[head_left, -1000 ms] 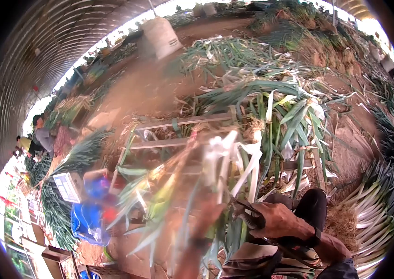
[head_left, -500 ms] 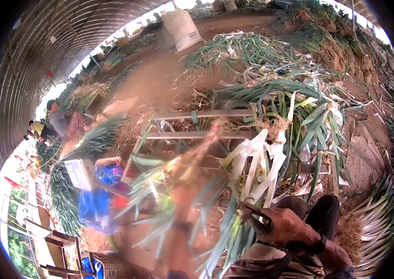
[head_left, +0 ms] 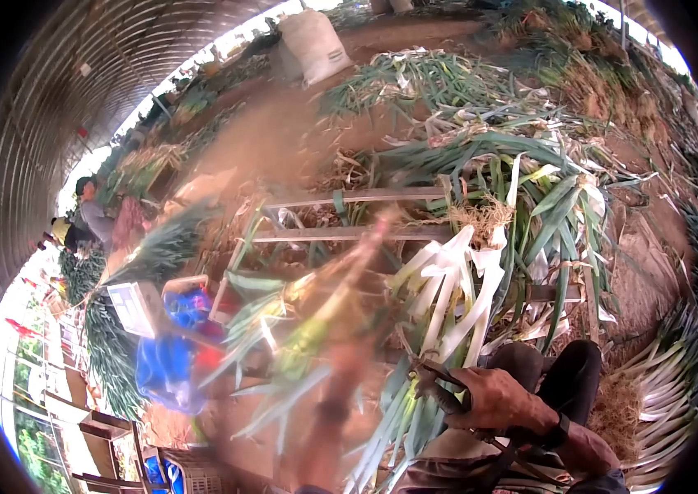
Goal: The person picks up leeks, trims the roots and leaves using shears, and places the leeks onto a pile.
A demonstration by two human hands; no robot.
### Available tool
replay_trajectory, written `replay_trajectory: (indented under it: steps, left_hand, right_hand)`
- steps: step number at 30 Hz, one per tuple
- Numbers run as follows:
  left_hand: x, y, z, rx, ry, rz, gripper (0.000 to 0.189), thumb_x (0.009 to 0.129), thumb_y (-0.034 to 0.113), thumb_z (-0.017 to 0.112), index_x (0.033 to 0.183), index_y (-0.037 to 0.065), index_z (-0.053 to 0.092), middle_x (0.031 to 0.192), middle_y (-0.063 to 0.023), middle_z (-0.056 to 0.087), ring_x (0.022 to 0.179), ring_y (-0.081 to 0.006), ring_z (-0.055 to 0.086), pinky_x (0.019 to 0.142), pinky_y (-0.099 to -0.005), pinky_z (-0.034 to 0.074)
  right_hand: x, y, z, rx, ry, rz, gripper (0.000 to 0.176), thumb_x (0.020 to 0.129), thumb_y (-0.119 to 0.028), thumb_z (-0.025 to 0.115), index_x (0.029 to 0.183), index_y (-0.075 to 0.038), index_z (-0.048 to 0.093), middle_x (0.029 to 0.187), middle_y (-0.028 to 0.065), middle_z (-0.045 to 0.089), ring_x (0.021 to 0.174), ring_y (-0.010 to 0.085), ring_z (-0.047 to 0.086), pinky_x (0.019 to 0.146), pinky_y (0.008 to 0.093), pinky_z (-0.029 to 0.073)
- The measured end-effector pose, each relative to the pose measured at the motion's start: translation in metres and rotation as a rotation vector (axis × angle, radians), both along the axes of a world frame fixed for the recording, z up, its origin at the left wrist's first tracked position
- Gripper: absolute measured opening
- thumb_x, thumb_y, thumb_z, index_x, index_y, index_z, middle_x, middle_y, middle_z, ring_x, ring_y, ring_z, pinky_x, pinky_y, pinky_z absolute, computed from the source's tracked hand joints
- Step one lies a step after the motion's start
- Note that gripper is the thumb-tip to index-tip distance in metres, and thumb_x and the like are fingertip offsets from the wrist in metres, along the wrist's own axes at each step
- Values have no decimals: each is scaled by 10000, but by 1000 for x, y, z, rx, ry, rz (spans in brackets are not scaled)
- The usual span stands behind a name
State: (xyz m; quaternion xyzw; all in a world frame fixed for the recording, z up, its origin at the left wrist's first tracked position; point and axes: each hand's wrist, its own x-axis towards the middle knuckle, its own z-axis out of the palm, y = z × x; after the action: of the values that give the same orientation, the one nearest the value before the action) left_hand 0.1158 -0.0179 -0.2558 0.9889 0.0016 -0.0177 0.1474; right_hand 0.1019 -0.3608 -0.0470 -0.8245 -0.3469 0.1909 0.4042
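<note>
My right hand (head_left: 501, 401) is closed on a dark metal tool (head_left: 441, 383), low at the right of centre. The tool's tip lies against a bunch of white-stemmed leeks (head_left: 452, 300), whose roots point up and leaves hang down. Left of it my left hand (head_left: 350, 362) is smeared by motion, so its fingers cannot be made out. Around that hand are blurred green and yellowish leaves, with a leek stalk (head_left: 361, 267) slanting up to a reddish end. A wooden frame (head_left: 349, 235) lies behind the leeks.
A white sack (head_left: 313, 48) stands at the back. Leek heaps (head_left: 431, 78) lie behind the frame, and trimmed leeks (head_left: 670, 403) at the right. Blue bags (head_left: 169, 370), a white box (head_left: 136, 308) and a crate (head_left: 188, 471) are at the left. Two people (head_left: 95, 216) sit far left.
My left hand has shifted slightly right, still blurred. My right hand and the tool have moved a little left. The whole view has shifted slightly.
</note>
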Motion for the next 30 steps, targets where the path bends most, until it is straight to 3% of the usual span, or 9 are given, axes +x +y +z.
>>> replay_trajectory:
  steps: [4,7,9,13,15,19,23,26,30]
  left_hand:
    - [21,-31,-30,-351,-161,-246,270,863,232,656,1084,78,643,952,-127,647,680,-259,637,590,-390,519]
    - [20,-30,14,49,-429,-226,301,892,240,638,1148,82,653,924,-130,651,653,-237,618,553,-368,511]
    - [14,-20,60,279,-321,29,342,900,256,638,1196,86,652,923,-142,665,677,-228,621,569,-378,517]
    - [1,63,32,-629,-154,461,389,909,248,650,1261,83,638,996,-126,696,792,-176,658,662,-337,541]
    - [-7,56,67,-1204,-165,564,383,907,215,665,1237,23,646,1065,-106,689,901,-180,684,764,-303,558]
    - [-25,60,69,-1288,-125,345,459,894,249,702,1263,-12,628,1083,-112,689,955,-209,684,858,-321,546]
    - [-21,26,75,-866,60,-19,555,885,239,707,1344,-38,568,1118,-92,688,1024,-203,668,903,-316,543]
    - [-14,7,67,-1144,110,-236,524,907,209,685,1347,-44,556,1134,-85,689,1053,-190,655,899,-305,546]
    - [-13,21,70,-1331,-10,253,391,893,195,676,1224,-7,627,1120,-143,699,1017,-196,666,820,-311,559]
  right_hand:
    - [-4,2,0,11,46,-50,562,722,-257,797,1200,-42,595,897,158,677,818,342,684,728,420,546]
    - [-1,-5,-5,-24,9,7,762,746,-325,796,1392,-69,485,942,205,691,834,392,690,713,452,557]
    - [0,-7,-1,-15,18,-1,763,754,-316,792,1407,-75,478,941,205,691,836,390,690,717,451,558]
    - [0,-7,-2,29,23,-8,777,766,-286,780,1443,-88,454,956,209,693,845,388,691,719,449,558]
    - [1,-1,14,68,94,-48,602,737,-264,782,1243,-35,549,920,188,675,842,367,681,730,431,549]
    - [-1,0,5,114,120,-89,534,713,-269,788,1140,-10,598,901,183,665,851,367,674,739,430,542]
    - [2,1,-5,1,76,-86,562,698,-291,798,1143,-9,600,908,190,662,845,382,665,745,435,532]
    - [4,4,-4,-15,50,-102,584,693,-309,807,1141,2,598,915,193,661,839,385,660,749,436,525]
    - [4,1,-3,-24,28,-85,642,720,-308,792,1246,-24,558,921,209,676,837,395,671,722,446,538]
